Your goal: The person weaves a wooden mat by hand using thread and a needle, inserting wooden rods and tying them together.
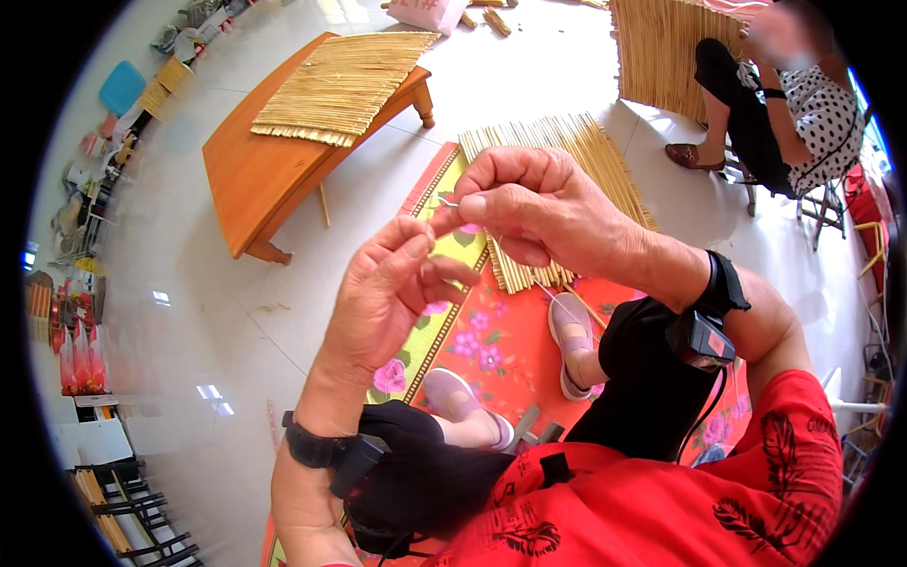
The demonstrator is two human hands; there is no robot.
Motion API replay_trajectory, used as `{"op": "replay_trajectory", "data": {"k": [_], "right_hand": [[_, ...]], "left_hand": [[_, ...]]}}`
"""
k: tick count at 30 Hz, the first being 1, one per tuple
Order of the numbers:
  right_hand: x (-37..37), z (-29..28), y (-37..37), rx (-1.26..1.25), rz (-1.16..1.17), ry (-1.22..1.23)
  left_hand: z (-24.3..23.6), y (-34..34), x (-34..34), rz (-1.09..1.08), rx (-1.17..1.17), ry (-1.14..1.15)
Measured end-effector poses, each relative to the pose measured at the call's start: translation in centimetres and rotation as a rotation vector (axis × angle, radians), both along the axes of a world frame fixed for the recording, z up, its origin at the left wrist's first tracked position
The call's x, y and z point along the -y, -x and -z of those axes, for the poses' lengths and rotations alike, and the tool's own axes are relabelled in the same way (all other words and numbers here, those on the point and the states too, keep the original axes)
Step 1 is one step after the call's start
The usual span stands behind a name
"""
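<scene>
My right hand pinches a small thin metal piece, apparently a needle, between thumb and index finger. My left hand is just to its lower left, thumb and index fingertips closed together; what they hold, if anything, is too small to make out. Below both hands a mat of straight straw-coloured sticks lies on a flowered red and yellow floor mat. A thin pale strand shows under my right hand, over the stick mat's near edge.
A low wooden table at upper left bears another stick mat. A co-worker sits at upper right behind a stick panel. Assorted items line the left side. A pink bag and loose sticks are at the back.
</scene>
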State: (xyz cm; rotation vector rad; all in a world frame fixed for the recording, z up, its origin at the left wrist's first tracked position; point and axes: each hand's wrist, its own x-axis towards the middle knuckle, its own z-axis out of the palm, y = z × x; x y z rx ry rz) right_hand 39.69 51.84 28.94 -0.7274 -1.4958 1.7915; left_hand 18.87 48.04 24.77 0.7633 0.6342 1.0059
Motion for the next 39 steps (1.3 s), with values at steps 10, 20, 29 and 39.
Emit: {"op": "replay_trajectory", "data": {"k": [10, 20, 29, 39], "right_hand": [[6.3, -3.3, 0.6, -0.661, -0.728, -0.386], [7.0, -3.4, 0.3, -0.790, -0.577, -0.257], [6.7, -2.8, 0.6, -0.776, -0.604, -0.320], [7.8, -2.7, 1.3, -0.839, -0.506, -0.197]], "left_hand": [[-0.5, -0.3, 2.5, 0.604, -0.014, 0.028], [0.4, -0.2, 0.8, 0.468, 0.009, -0.029], [0.2, -0.2, -0.3, 0.249, 0.015, -0.039], [0.0, -0.5, -0.7, 0.045, -0.067, -0.093]]}}
